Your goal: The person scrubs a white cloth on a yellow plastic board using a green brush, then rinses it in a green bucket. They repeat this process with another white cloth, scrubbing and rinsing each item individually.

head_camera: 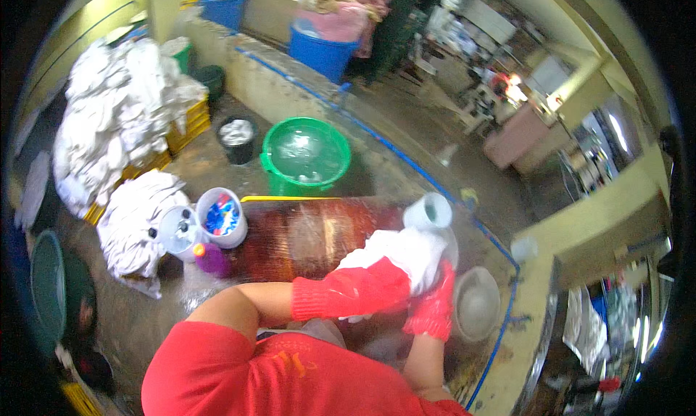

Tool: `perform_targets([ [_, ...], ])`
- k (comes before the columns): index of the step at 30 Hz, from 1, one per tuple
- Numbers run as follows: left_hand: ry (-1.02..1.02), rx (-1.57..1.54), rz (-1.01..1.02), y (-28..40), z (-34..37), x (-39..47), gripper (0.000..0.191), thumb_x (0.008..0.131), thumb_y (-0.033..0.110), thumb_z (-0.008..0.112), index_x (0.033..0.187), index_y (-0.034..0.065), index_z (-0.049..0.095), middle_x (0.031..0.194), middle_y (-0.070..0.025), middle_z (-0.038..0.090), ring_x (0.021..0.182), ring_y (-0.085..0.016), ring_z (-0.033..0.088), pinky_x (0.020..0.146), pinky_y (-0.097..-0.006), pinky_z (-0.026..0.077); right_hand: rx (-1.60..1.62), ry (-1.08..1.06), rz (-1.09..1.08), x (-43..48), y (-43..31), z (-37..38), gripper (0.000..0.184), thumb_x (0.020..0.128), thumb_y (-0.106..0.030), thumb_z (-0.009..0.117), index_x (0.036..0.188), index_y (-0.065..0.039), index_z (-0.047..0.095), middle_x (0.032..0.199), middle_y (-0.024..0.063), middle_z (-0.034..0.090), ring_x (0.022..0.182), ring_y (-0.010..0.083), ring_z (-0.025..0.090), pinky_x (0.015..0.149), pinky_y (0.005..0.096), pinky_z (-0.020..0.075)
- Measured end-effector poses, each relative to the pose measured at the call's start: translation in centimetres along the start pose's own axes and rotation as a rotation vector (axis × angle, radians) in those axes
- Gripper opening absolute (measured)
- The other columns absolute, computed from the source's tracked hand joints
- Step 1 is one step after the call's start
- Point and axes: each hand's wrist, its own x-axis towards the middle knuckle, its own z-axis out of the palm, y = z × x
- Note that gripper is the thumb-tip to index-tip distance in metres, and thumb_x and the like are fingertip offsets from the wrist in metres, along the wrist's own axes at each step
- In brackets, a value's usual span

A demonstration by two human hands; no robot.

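Observation:
Both hands wear red gloves with ribbed cuffs. My left hand [383, 285] reaches in from the left and is at a bunched white cloth [399, 247], which covers its fingers. On the cloth's right side, my right hand [435, 302] grips its lower edge, slightly blurred. Beneath lies a wet, reddish-brown table surface [310, 236]. A pale bucket [421, 212] stands tilted just beyond the cloth, and part of a whitish basin shows behind the cloth. To the right of my right hand is a round, pale basin [477, 304].
White tubs [220, 220] and a purple bottle with an orange cap [212, 258] stand at the table's left end. Beyond is a green tub of water [306, 155], beside a small dark bucket [237, 139]. White laundry [114, 111] is heaped on yellow crates. A blue pipe [402, 158] follows the low wall.

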Motion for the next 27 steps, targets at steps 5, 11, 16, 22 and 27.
perform_targets([
  [5,0.336,0.181,-0.267,-3.5,-7.7,-8.6,0.080,0.086,0.037,0.077,0.155,0.0159,0.044,0.156,-0.0240,0.044,0.135,-0.045,0.051,0.110,-0.0495,0.046,0.073,-0.343,0.008,9.7,-5.1,13.1,0.053,0.098,-0.043,0.063,0.137,-0.008,0.064,0.139,0.0095,0.065,0.129,0.0273,0.061,0.112,0.0463,0.0467],
  [11,0.483,0.236,-0.971,-4.7,-1.7,-31.4,0.051,0.089,0.028,0.073,0.137,0.0138,0.064,0.140,-0.0216,0.061,0.127,-0.041,0.058,0.109,-0.0506,0.047,-0.002,-0.577,-0.033,22.8,-8.0,24.3,0.065,0.095,-0.055,0.062,0.143,-0.012,0.060,0.150,0.0107,0.056,0.139,0.0291,0.050,0.115,0.0494,0.0399],
  [16,0.684,0.414,-0.960,3.4,9.7,-51.8,0.033,0.091,0.012,0.059,0.125,0.0098,0.062,0.111,-0.0141,0.075,0.110,-0.033,0.067,0.092,-0.0445,0.054,-0.070,-0.651,-0.003,30.8,-4.1,34.6,0.058,0.094,-0.049,0.066,0.137,-0.010,0.064,0.138,0.0118,0.064,0.127,0.0308,0.059,0.106,0.0530,0.0474],
  [22,1.678,-0.020,-1.924,18.8,23.2,-59.1,0.013,0.080,0.017,0.067,0.069,0.0096,0.069,0.083,-0.0152,0.071,0.083,-0.033,0.066,0.076,-0.0439,0.054,-0.854,-0.647,-0.203,35.4,3.6,33.9,0.063,0.092,-0.049,0.068,0.145,-0.016,0.055,0.131,0.0098,0.066,0.116,0.0274,0.064,0.088,0.0576,0.0524],
  [27,1.577,-0.283,-2.325,25.8,29.9,-61.8,0.017,0.085,0.020,0.065,0.095,0.0084,0.072,0.080,-0.0128,0.071,0.072,-0.026,0.064,0.064,-0.0387,0.049,-0.849,-0.740,-0.143,32.6,8.3,32.3,0.072,0.097,-0.037,0.059,0.160,-0.015,0.032,0.152,0.0104,0.052,0.136,0.0258,0.049,0.104,0.0631,0.0405],
])
